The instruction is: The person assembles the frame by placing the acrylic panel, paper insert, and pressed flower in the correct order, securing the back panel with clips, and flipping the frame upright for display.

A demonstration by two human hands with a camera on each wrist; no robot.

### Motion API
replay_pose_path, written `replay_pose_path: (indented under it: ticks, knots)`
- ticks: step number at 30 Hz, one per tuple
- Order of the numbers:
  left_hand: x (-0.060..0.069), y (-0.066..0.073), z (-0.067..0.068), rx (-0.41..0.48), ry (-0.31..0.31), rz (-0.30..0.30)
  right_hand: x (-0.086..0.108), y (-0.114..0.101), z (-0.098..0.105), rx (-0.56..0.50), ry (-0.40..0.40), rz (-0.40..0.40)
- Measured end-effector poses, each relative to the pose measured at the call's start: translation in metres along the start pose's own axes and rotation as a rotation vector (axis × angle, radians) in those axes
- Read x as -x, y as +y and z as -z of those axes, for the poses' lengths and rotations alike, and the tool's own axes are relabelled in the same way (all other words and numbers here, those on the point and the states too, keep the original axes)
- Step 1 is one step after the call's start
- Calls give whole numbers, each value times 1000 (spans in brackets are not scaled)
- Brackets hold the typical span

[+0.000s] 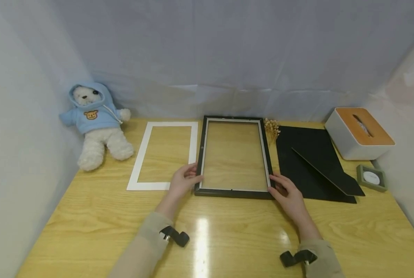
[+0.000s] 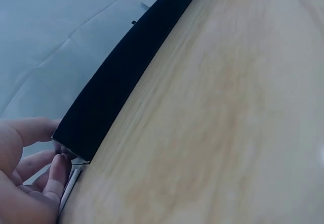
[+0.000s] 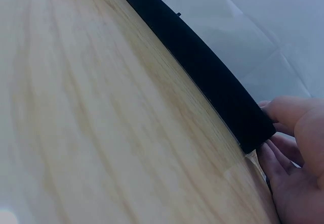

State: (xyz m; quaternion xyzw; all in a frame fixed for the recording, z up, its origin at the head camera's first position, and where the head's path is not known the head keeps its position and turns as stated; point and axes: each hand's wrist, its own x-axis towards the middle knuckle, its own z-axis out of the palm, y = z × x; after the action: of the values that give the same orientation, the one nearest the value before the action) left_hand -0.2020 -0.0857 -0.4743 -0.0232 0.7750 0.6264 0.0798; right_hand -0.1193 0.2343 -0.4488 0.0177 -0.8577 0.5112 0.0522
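A black picture frame lies on the wooden table, its middle see-through so the wood grain shows. My left hand grips its near left corner, thumb over the top and fingers along the outer side. At the near right corner my right hand holds it the same way. In the left wrist view the frame's dark side runs away from the left fingers. The right wrist view shows the right fingers at the other end of that side. A white mat border lies left of the frame.
Black boards, one bent up, lie to the right beside dried flowers. Farther right stand a tissue box and a small green box with a white round piece. A teddy bear in a blue hoodie sits back left.
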Motion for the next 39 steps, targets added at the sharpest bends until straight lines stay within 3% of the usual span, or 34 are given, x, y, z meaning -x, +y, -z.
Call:
replay_pose_path:
  ticks: [7,23,28,31,35,39]
  knots:
    - [1,-5,-2,-2,37,-33,1,-3,0,0,-9,-17]
    - [4,-6,-2,-33,55,-68,1,-2,0,7,1,5]
    - [4,-4,2,57,96,-95,1,-2,-1,12,2,8]
    - [1,-4,12,109,136,-111,1,-1,-1,15,6,4]
    - [-5,-3,39,127,195,-116,0,4,-2,12,7,8]
    - [-6,0,72,39,324,-147,-5,23,-3,2,7,18]
